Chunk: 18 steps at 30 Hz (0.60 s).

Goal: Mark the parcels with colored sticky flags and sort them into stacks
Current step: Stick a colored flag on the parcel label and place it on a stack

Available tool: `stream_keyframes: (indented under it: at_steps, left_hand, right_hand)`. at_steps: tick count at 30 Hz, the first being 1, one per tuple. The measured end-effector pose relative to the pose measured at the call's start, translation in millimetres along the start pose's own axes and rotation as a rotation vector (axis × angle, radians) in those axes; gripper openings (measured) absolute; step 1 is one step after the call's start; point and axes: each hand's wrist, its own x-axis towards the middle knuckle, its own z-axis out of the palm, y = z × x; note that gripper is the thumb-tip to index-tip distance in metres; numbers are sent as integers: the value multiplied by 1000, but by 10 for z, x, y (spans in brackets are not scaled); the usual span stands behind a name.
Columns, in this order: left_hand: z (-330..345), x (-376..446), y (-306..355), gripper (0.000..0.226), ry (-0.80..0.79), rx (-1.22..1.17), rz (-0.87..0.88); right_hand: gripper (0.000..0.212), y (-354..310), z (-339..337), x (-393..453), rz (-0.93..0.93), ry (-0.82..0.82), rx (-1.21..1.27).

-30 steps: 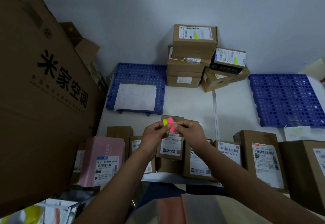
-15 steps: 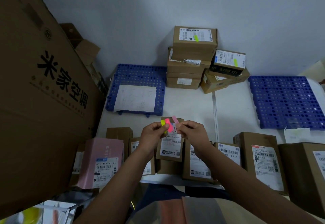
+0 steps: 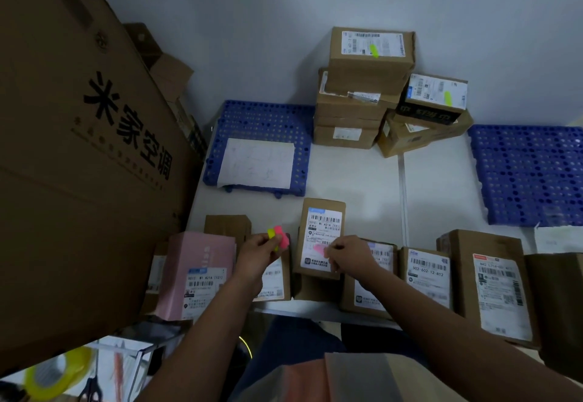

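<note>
My left hand [image 3: 259, 252] pinches a small pad of pink and yellow sticky flags [image 3: 279, 236]. My right hand [image 3: 348, 256] pinches a single pink flag [image 3: 320, 249] against the white label of a small brown parcel [image 3: 321, 237] lying in the middle of the near row. A pink parcel [image 3: 197, 275] stands at the near left. More brown labelled parcels [image 3: 492, 285] line the near edge to the right. At the back stands a stack of parcels [image 3: 362, 86] with a yellow-green flag on the top box, and a lower stack [image 3: 432, 111] beside it, also flagged yellow-green.
A huge cardboard box [image 3: 79, 149] fills the left side. A blue perforated mat [image 3: 262, 146] with a white sheet lies at the back left, and another blue mat [image 3: 530, 174] at the right. A yellow tape roll [image 3: 56, 373] and scissors sit at the lower left.
My right hand peeled one pink flag off the pad and brought it down onto the parcel's label. My left hand moved left with the pad.
</note>
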Motion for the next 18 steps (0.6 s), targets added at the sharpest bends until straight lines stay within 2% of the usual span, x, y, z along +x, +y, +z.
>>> stream_keyframes:
  at_steps: [8,14,18]
  left_hand:
    - [8,-39,-13,8,-19,-24,-14]
    - [29,-26,22,11,-35,-5,-16]
    - [44,-31,36,11,-43,15,-14]
  right_hand:
    - [19,45,123,139,28,35,-187]
    - [21,17,173,186,-33,66,-344]
    - [26,24,139,216,-8,42,-382]
